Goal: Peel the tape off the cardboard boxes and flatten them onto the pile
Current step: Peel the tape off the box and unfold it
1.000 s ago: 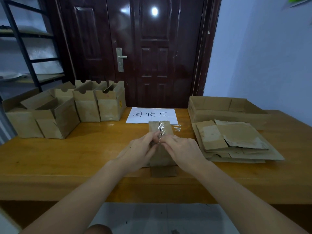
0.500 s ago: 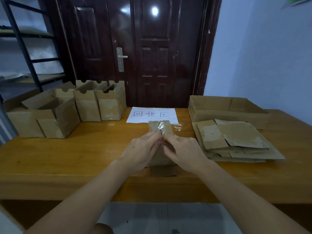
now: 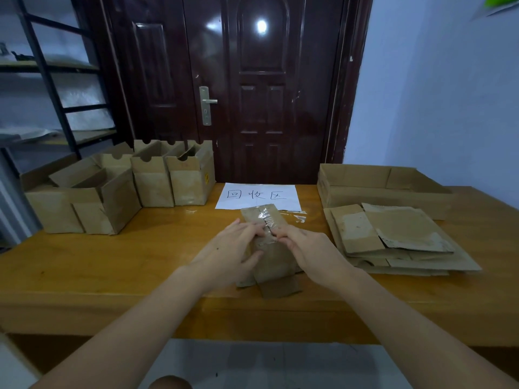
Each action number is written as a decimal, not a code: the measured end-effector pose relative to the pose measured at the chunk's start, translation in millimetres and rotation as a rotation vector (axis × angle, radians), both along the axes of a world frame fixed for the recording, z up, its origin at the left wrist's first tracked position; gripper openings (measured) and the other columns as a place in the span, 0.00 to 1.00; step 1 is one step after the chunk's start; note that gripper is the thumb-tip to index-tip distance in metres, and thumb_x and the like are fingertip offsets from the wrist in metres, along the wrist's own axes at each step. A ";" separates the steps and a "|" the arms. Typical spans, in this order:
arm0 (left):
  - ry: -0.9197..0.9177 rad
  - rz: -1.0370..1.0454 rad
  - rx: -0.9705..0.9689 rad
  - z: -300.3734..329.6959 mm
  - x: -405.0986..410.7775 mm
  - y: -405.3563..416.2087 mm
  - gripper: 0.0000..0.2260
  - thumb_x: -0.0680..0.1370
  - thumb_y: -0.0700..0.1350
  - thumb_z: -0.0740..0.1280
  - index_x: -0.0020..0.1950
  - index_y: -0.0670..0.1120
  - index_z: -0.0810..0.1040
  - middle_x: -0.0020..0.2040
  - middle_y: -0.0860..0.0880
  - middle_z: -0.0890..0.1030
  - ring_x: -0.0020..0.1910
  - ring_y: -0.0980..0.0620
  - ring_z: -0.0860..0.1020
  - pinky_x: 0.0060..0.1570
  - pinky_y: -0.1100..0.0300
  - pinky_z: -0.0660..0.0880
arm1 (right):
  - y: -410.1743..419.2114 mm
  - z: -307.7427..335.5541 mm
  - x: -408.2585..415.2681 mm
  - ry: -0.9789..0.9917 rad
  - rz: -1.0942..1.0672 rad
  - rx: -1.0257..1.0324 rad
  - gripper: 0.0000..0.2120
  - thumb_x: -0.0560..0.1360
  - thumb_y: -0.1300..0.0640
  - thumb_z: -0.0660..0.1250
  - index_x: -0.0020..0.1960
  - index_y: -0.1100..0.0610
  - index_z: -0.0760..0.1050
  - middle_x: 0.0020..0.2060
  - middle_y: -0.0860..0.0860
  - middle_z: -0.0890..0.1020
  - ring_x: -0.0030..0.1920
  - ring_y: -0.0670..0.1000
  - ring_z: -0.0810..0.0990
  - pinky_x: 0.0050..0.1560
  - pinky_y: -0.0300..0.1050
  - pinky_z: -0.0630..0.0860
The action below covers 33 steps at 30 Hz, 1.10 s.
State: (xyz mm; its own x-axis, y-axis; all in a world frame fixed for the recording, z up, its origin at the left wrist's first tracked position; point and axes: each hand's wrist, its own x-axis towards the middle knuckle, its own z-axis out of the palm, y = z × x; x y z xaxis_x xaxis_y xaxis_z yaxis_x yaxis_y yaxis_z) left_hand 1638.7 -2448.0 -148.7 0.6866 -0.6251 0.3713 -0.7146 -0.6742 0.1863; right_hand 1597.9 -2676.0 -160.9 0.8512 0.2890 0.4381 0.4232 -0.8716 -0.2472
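Observation:
A small brown cardboard box [image 3: 273, 262] lies on the wooden table [image 3: 140, 262] in front of me, with a strip of clear tape [image 3: 268, 220] running along its top seam. My left hand [image 3: 233, 248] holds the box's left side, its fingertips at the seam. My right hand [image 3: 306, 248] holds the right side, fingertips pinching at the tape near the seam. The pile of flattened cardboard [image 3: 393, 240] lies to the right. Several open boxes [image 3: 157, 181] stand in a row at the left.
A white paper sign [image 3: 261, 195] with handwritten characters lies behind the box. Bits of peeled tape [image 3: 297, 217] lie next to the sign. A shallow cardboard tray [image 3: 379, 189] sits behind the pile. A dark door [image 3: 252, 88] and a metal shelf [image 3: 50, 88] stand beyond the table.
Both hands have crept slightly further up the box along the taped seam. The box stays where it was on the table.

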 end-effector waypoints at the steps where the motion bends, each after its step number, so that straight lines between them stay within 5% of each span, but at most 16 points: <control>1: -0.040 0.003 0.034 0.6 0.7 0.6 0.20 0.83 0.58 0.62 0.74 0.55 0.68 0.77 0.58 0.66 0.78 0.59 0.59 0.78 0.62 0.47 | -1.4 1.8 0.7 0.033 0.019 0.061 0.14 0.86 0.48 0.53 0.67 0.47 0.73 0.62 0.48 0.80 0.59 0.50 0.79 0.56 0.51 0.80; 5: -0.178 0.073 0.111 1.5 4.2 -2.6 0.26 0.79 0.70 0.59 0.71 0.57 0.70 0.66 0.57 0.75 0.65 0.55 0.70 0.68 0.58 0.69 | -4.3 7.6 2.3 0.045 0.004 0.129 0.14 0.85 0.48 0.56 0.68 0.45 0.73 0.71 0.43 0.74 0.69 0.43 0.71 0.69 0.41 0.69; 7: -0.223 0.097 0.152 5.0 3.3 -6.5 0.29 0.78 0.73 0.56 0.71 0.57 0.71 0.62 0.56 0.76 0.62 0.54 0.71 0.64 0.58 0.68 | -5.9 6.9 2.2 0.064 -0.051 0.165 0.16 0.84 0.46 0.58 0.71 0.45 0.71 0.73 0.42 0.71 0.72 0.42 0.67 0.71 0.41 0.65; 9: -0.260 0.117 0.190 8.8 2.1 -11.8 0.31 0.76 0.75 0.53 0.68 0.56 0.74 0.59 0.56 0.76 0.59 0.53 0.71 0.63 0.57 0.68 | -7.8 3.4 2.2 0.085 -0.099 0.257 0.19 0.82 0.43 0.61 0.73 0.45 0.69 0.71 0.42 0.72 0.69 0.42 0.70 0.69 0.45 0.71; 13: -0.307 0.152 0.229 14.7 -1.9 -25.5 0.36 0.74 0.79 0.50 0.60 0.54 0.79 0.50 0.55 0.77 0.53 0.53 0.72 0.67 0.54 0.67 | -6.9 0.7 2.2 0.195 -0.203 0.484 0.23 0.79 0.45 0.67 0.72 0.47 0.67 0.61 0.44 0.75 0.54 0.43 0.77 0.49 0.38 0.75; 15: -0.283 0.168 0.233 16.4 -2.8 -33.7 0.34 0.75 0.78 0.52 0.60 0.53 0.79 0.51 0.53 0.78 0.56 0.51 0.74 0.76 0.47 0.60 | -4.3 0.6 3.3 0.314 -0.236 0.531 0.21 0.79 0.40 0.65 0.67 0.50 0.70 0.54 0.45 0.78 0.51 0.44 0.78 0.47 0.38 0.76; 18: -0.164 0.199 0.225 16.8 -2.8 -47.5 0.24 0.78 0.70 0.59 0.63 0.53 0.74 0.61 0.51 0.75 0.63 0.50 0.75 0.78 0.39 0.55 | 3.7 -2.2 6.5 0.430 -0.244 0.466 0.25 0.77 0.30 0.61 0.57 0.50 0.74 0.48 0.46 0.80 0.47 0.47 0.80 0.48 0.45 0.80; 22: -0.047 0.185 0.211 17.8 0.7 -48.3 0.25 0.77 0.70 0.60 0.64 0.55 0.69 0.61 0.53 0.73 0.60 0.50 0.76 0.67 0.46 0.72 | 12.7 2.1 8.6 0.398 -0.231 0.499 0.20 0.81 0.37 0.62 0.62 0.52 0.75 0.53 0.46 0.81 0.52 0.47 0.79 0.49 0.40 0.76; 26: -0.006 0.236 0.213 30.4 2.4 -36.1 0.31 0.77 0.75 0.49 0.66 0.56 0.73 0.59 0.54 0.74 0.57 0.51 0.76 0.61 0.47 0.72 | 6.9 8.5 11.8 0.390 -0.219 0.519 0.15 0.84 0.44 0.60 0.55 0.51 0.81 0.47 0.47 0.82 0.49 0.49 0.81 0.54 0.51 0.81; 29: 0.074 0.269 0.135 36.7 11.3 -29.9 0.19 0.83 0.62 0.55 0.66 0.53 0.74 0.57 0.54 0.77 0.54 0.51 0.78 0.57 0.49 0.74 | 1.2 13.1 19.9 0.314 -0.223 0.505 0.13 0.84 0.50 0.61 0.57 0.50 0.84 0.48 0.44 0.84 0.51 0.47 0.80 0.58 0.51 0.79; 33: 0.222 0.246 0.024 33.6 21.4 -27.4 0.13 0.82 0.56 0.64 0.62 0.52 0.78 0.49 0.55 0.79 0.49 0.53 0.78 0.50 0.55 0.77 | 2.0 21.3 32.3 0.217 -0.228 0.442 0.10 0.83 0.56 0.65 0.58 0.53 0.84 0.51 0.46 0.84 0.51 0.45 0.77 0.48 0.39 0.69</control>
